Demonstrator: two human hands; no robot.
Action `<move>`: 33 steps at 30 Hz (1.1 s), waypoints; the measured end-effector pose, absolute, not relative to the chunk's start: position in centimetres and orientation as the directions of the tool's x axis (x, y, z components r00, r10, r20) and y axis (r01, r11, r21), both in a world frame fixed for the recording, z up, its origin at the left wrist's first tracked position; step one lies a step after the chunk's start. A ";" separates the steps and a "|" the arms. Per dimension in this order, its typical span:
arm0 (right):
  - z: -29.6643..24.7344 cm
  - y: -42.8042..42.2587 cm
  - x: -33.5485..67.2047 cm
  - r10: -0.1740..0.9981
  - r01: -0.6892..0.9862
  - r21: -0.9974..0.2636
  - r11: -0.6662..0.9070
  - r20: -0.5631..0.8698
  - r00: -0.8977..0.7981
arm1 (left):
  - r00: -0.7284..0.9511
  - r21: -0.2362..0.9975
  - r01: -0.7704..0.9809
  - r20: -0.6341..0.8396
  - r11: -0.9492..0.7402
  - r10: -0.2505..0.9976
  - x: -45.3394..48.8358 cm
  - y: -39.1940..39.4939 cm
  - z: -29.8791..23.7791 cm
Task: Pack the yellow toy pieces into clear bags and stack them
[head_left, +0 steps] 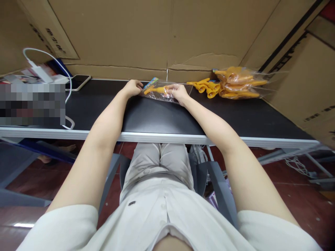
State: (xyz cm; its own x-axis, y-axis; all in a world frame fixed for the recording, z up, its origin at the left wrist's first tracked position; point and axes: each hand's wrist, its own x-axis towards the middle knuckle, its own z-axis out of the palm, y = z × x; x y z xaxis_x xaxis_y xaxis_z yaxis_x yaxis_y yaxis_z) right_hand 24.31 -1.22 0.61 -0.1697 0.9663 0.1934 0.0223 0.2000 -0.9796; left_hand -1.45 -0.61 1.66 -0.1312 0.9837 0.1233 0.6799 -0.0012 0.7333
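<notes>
In the head view a clear plastic bag (163, 97) lies on the black tabletop between my hands, with a yellow plastic toy horn (157, 90) in it. A colourful header card (151, 83) shows at the bag's upper left. At the bag's left end, my left hand (133, 88) has its fingers curled on the edge. My right hand (178, 92) is closed over the horn's right end; whether its fingers are inside the bag or outside, I cannot tell. Right of it lie several loose yellow toy horns (206, 86), beside a pile of bagged ones (239, 83).
Cardboard panels (131, 31) stand along the back and right of the black table (162, 116). To the left lie a phone (78, 82) and a white charger with cable (43, 72). Part of the left side is pixelated. A grey chair armrest (220, 188) is below.
</notes>
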 end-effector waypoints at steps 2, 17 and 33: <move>0.7 -1.4 24.3 0.961 -0.001 -0.981 0.193 0.189 -0.203 | -0.147 0.763 0.646 0.127 -0.001 0.981 -1.6 -0.3 1.4; 1.3 -1.9 24.3 0.959 0.156 -0.968 0.198 0.159 -0.235 | -0.096 0.788 0.594 0.271 -0.164 0.958 0.5 -2.4 3.0; 1.2 -1.7 24.2 0.960 0.279 -0.933 0.226 0.165 -0.226 | -0.053 0.800 0.587 0.192 -0.125 0.980 2.1 -4.1 4.0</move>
